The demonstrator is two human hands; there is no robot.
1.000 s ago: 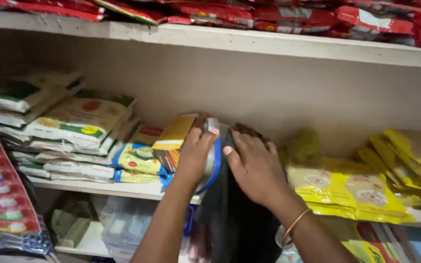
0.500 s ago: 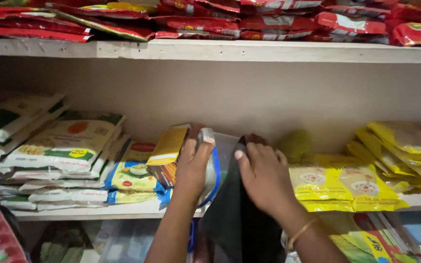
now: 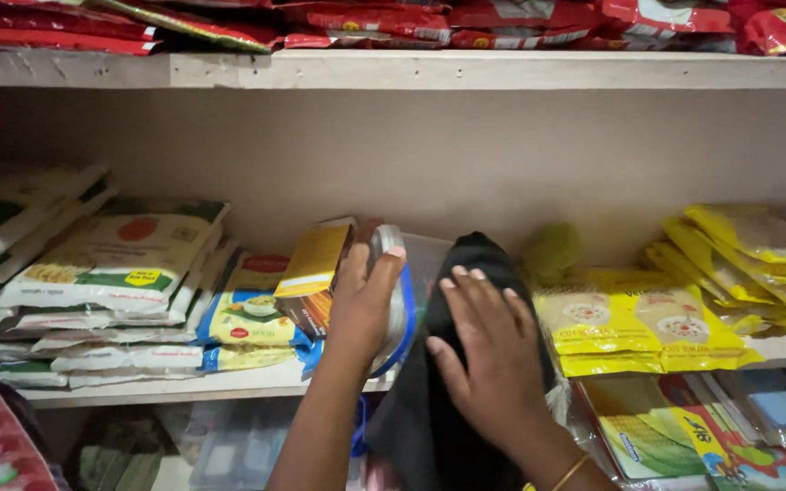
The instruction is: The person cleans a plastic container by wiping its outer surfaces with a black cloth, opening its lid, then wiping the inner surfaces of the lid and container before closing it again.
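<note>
Black cloth (image 3: 466,364) is being pressed flat by the right hand (image 3: 493,364), fingers spread and open on top of it, nothing clamped; the cloth is draped over the front edge of the middle shelf (image 3: 184,386) and hanging down below it. A blue-rimmed clear packet (image 3: 399,300) is being gripped upright by the left hand (image 3: 366,305), fingers closed around its edge, just beside an orange-yellow carton (image 3: 316,264) leaning to its left. Stacked flat white-and-green packets (image 3: 111,264) are being left untouched further left, yellow sachets (image 3: 639,318) to the right of the cloth. For a clean job, the packet is best being kept vertical and steady while the cloth is being held down with an even palm, so the carton is not being knocked and the neighbouring stacks are not being dragged off the edge.
</note>
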